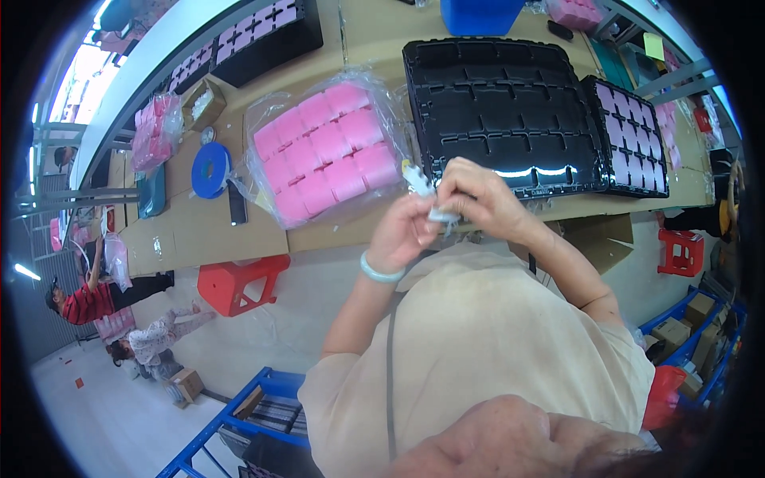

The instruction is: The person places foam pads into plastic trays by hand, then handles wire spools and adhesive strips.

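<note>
Two hands meet at a small white part [416, 180]: left hand [402, 233] and right hand [488, 204] both pinch it in their fingertips; its long axis apparently slants away and leftward from the grip, pink blocks [347, 178] farther left.

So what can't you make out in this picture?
All in the head view:
- The full shape of the small white piece: it is tiny, and fingers of the left hand and right hand cover part of it.
- The far end of the blue bin: cut off by the top edge.
- What lies beneath the pink pieces: they cover it.
</note>
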